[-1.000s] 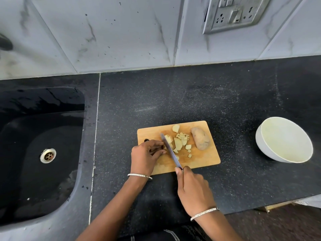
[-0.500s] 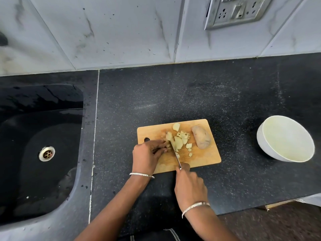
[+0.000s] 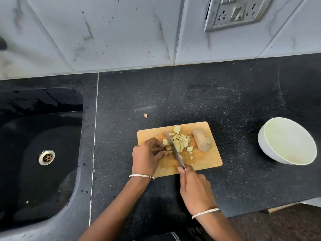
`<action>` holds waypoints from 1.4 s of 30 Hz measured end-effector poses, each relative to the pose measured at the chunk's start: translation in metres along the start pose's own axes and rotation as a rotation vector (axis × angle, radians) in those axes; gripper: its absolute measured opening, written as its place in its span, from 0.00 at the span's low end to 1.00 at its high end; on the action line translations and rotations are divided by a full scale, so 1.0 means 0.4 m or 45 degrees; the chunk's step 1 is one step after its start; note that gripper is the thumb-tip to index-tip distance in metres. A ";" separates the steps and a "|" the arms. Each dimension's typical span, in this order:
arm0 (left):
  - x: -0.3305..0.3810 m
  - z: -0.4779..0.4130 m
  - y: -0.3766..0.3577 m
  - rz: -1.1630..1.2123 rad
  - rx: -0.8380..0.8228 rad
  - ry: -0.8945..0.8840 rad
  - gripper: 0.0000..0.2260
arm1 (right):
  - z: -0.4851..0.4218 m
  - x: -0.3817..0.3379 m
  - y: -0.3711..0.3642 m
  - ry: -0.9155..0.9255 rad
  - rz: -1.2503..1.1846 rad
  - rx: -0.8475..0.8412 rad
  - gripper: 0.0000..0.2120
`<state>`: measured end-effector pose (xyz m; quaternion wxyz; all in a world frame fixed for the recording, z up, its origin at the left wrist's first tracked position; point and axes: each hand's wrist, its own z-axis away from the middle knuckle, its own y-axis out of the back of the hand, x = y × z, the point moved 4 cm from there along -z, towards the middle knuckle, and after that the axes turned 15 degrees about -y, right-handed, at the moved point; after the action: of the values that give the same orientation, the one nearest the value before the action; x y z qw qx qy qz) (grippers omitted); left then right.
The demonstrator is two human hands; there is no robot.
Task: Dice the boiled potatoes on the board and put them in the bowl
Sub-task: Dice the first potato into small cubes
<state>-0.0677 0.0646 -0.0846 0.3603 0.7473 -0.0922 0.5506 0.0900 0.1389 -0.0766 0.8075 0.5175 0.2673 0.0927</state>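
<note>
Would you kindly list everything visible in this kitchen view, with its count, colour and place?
cutting board: one, wooden, mid-counter.
whole potato: one, brown, board's right side.
diced potato: a heap, pale yellow, board's middle.
held potato piece: one, pale, beside the blade.
stray bit: one, pale, counter behind the board.
knife: one, silver blade, across the board.
bowl: one, white, counter's right.
counter: one, black speckled.
sink: one, black, left.
socket plate: one, grey, wall, top right.
bangles: two, silver, one per wrist.
left hand: pinches the held potato piece.
right hand: grips the knife.

Bright even daylight, soft shadows, sheen on wet sink (image 3: pixel 43 119), wide-angle edge bending, sharp focus
</note>
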 end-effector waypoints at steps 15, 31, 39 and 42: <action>0.040 -0.054 -0.018 -0.321 -0.257 -0.176 0.17 | -0.004 0.006 0.021 -0.062 -0.036 0.038 0.20; 0.042 -0.114 -0.027 -0.378 -0.317 -0.061 0.05 | -0.003 0.021 0.040 -0.096 -0.104 0.049 0.20; 0.041 -0.099 -0.017 -0.287 -0.375 -0.219 0.09 | 0.004 0.020 0.045 -0.088 -0.093 0.045 0.21; 0.038 -0.082 0.009 -0.224 -0.299 -0.156 0.12 | 0.012 0.007 0.039 -0.043 -0.068 0.032 0.21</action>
<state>-0.0886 0.0871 -0.0653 0.4856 0.7375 -0.1119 0.4559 0.0971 0.1433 -0.0620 0.8076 0.5218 0.2683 0.0589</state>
